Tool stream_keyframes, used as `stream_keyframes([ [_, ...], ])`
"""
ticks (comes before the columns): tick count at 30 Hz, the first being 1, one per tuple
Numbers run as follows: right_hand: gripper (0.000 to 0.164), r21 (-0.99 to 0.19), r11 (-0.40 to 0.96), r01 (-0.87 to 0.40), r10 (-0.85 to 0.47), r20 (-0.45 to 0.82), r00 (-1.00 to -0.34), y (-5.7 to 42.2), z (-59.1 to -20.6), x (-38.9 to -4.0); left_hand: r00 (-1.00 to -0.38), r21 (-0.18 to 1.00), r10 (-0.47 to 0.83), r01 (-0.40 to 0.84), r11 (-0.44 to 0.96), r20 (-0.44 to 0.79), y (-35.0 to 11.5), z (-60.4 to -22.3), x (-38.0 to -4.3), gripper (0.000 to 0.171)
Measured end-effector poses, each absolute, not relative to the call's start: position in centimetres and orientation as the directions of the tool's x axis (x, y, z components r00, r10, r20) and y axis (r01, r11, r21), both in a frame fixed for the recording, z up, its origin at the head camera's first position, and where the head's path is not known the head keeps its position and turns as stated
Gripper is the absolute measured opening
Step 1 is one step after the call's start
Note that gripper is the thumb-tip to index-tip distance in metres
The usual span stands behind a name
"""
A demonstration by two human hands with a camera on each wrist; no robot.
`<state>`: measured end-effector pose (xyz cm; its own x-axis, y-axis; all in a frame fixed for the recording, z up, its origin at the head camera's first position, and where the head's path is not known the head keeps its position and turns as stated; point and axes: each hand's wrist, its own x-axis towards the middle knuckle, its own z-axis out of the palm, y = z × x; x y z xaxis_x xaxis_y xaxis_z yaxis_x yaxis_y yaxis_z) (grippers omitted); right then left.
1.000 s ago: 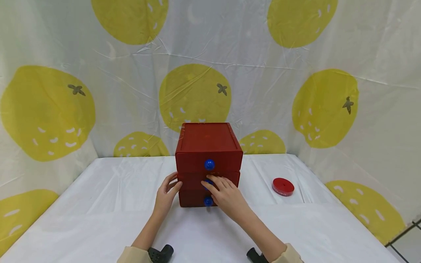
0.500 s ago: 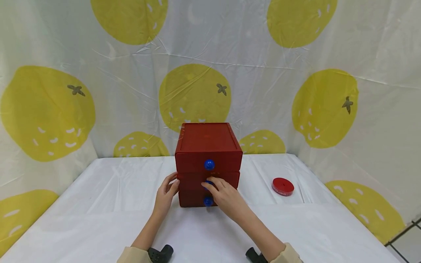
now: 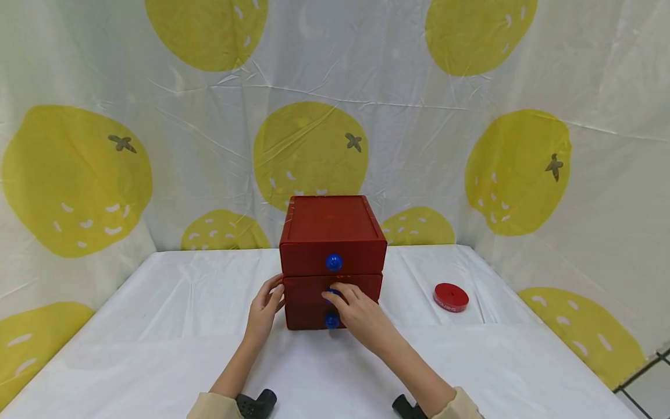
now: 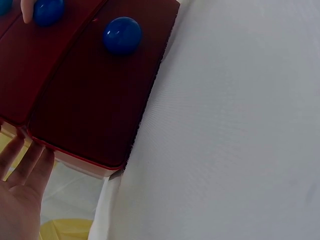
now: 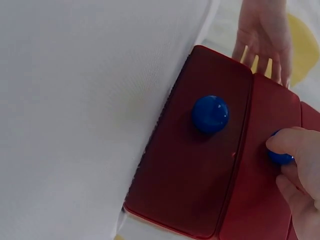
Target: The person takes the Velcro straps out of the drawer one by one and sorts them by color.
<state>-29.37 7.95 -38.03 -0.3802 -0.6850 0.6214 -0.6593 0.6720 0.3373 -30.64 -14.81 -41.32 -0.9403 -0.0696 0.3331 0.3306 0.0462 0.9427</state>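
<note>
A dark red three-drawer cabinet (image 3: 331,218) stands on the table, each drawer front bearing a round blue knob. My right hand (image 3: 366,317) pinches the middle knob (image 5: 281,158) between thumb and fingers, as the right wrist view shows. Above it is the top knob (image 3: 334,262); below is the bottom knob (image 5: 210,114), free of any hand. At the cabinet's left side, my left hand (image 3: 263,308) lays its straight fingers (image 4: 42,167) against the wall near the front edge. All the drawers look pushed in.
To the right of the cabinet lies a flat red roll of ribbon or tape (image 3: 451,297) on the white-covered table (image 3: 183,314). A curtain (image 3: 403,145) printed with yellow lemons hangs behind and at both sides. Black devices (image 3: 256,403) sit at the wrists.
My left thumb has drawn in toward the left fingers at the cabinet's side. The right fingers have closed in around the middle knob. The cabinet has stayed in place.
</note>
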Motion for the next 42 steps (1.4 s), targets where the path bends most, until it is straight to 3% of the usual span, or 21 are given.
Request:
stream_keyframes([
  [21,0.042,0.341,0.648,-0.681,-0.689,0.644,-0.333,8.2,-37.9,-28.5,-0.933,0.936,-0.075,0.351,0.021,0.352,-14.7,-41.2,-30.6,0.039],
  [42,0.040,0.308,0.649,-0.695,-0.698,0.604,-0.384,8.4,-37.1,-26.8,-0.939,0.941,-0.063,0.338,0.005,0.337,-14.9,-41.3,-30.7,0.040],
])
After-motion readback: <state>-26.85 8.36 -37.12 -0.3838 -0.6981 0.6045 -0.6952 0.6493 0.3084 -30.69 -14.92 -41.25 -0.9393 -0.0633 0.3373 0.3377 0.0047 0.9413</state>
